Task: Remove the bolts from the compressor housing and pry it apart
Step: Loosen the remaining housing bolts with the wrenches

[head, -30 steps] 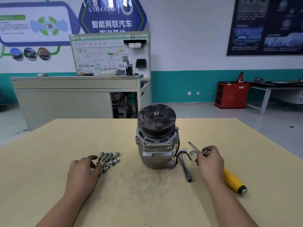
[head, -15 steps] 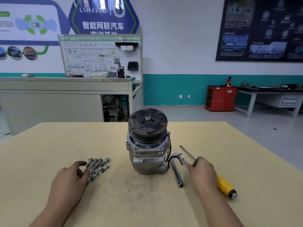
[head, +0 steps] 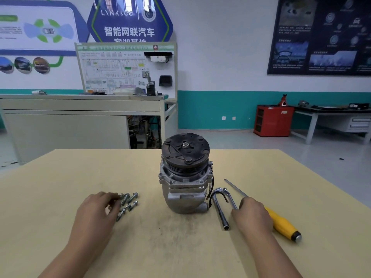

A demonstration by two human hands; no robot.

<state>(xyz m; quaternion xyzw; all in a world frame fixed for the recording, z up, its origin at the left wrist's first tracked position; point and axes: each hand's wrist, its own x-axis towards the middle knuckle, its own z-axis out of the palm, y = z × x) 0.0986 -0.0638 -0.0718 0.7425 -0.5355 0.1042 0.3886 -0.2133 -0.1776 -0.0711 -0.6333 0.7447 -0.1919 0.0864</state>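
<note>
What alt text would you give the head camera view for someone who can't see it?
A car compressor stands upright on a yellow table; the left hand touches loose bolts, the right hand rests over a wrench and screwdriver.

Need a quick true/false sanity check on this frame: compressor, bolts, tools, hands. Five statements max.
1. The compressor stands upright with its pulley on top. True.
2. The loose bolts lie to the right of the compressor. False: they lie on the table to its left, at the fingers of the left hand.
3. The yellow-handled screwdriver is wedged into the housing seam. False: it lies flat on the table, right of the compressor and apart from it.
4. The L-shaped socket wrench lies between the compressor and the screwdriver. True.
5. Neither the left hand nor the right hand touches the compressor. True.
</note>
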